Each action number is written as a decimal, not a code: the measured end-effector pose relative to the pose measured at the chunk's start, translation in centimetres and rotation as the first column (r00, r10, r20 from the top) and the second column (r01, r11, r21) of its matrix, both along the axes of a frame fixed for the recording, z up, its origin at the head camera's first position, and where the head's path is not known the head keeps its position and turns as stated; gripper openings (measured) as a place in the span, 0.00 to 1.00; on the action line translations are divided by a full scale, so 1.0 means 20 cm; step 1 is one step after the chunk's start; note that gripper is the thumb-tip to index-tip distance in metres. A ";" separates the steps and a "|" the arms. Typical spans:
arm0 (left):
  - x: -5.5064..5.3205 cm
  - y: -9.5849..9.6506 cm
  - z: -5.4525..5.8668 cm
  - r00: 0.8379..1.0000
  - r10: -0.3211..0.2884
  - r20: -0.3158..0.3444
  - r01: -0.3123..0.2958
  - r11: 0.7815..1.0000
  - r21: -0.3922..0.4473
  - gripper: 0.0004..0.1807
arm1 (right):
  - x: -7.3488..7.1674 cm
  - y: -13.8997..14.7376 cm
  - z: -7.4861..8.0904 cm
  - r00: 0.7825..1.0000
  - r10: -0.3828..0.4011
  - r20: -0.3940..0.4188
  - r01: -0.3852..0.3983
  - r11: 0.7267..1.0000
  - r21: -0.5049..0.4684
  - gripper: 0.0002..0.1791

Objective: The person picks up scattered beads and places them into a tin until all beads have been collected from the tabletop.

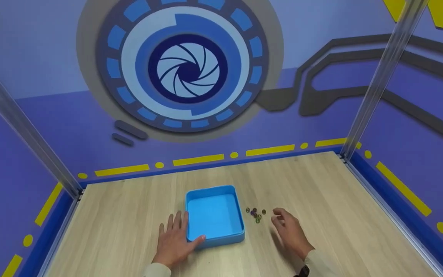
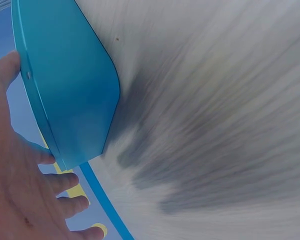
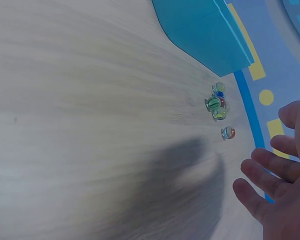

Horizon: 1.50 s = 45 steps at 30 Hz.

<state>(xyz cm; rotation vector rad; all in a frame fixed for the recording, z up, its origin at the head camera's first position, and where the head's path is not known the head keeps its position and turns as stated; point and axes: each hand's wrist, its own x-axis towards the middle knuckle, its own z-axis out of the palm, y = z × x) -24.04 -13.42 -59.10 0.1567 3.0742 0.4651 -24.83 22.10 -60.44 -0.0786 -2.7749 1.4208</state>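
Observation:
A shallow square blue box (image 1: 215,215) sits on the wooden table, its inside bare. My left hand (image 1: 173,240) touches its near left corner with fingers spread, the thumb on the front rim; the left wrist view shows the thumb against the edge of the box (image 2: 75,85). Several glass marbles (image 1: 255,216) lie in a loose cluster just right of the box. In the right wrist view one marble (image 3: 228,132) lies apart from the rest. My right hand (image 1: 291,232) hovers to the right of the marbles, fingers loosely bent and holding nothing.
The light wooden tabletop (image 1: 137,204) is bounded by a printed blue-purple back wall (image 1: 206,150) and side walls. Metal posts (image 1: 375,84) stand at its back corners. A dark band (image 1: 303,271) is on the right wrist.

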 end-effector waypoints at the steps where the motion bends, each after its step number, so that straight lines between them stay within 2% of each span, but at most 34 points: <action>1: 0.00 0.00 0.00 1.000 -0.001 0.000 0.001 1.000 0.001 0.58 | 0.00 0.00 0.00 1.000 0.000 -0.004 0.000 1.000 0.000 0.19; 9: 0.01 0.00 0.01 1.000 0.004 0.014 -0.004 1.000 0.006 0.58 | -0.02 -0.01 -0.03 1.000 -0.015 -0.013 0.015 1.000 0.014 0.19; 14: 0.00 0.01 0.02 1.000 0.010 0.025 -0.010 1.000 0.004 0.58 | -0.03 -0.01 -0.03 1.000 -0.020 0.013 0.020 1.000 -0.007 0.20; 22: 0.00 0.01 0.03 0.999 0.015 0.043 -0.016 1.000 0.010 0.58 | -0.05 -0.02 -0.04 1.000 -0.017 0.008 0.018 0.999 -0.034 0.19; 35: -0.01 0.02 0.02 0.999 0.025 0.033 -0.025 1.000 -0.004 0.59 | -0.08 -0.02 -0.07 0.998 -0.020 -0.051 0.017 0.997 -0.070 0.19; 45: -0.01 0.01 0.03 0.999 0.017 0.040 -0.016 1.000 -0.004 0.59 | -0.09 -0.03 -0.09 0.997 -0.038 -0.070 0.035 0.998 -0.047 0.19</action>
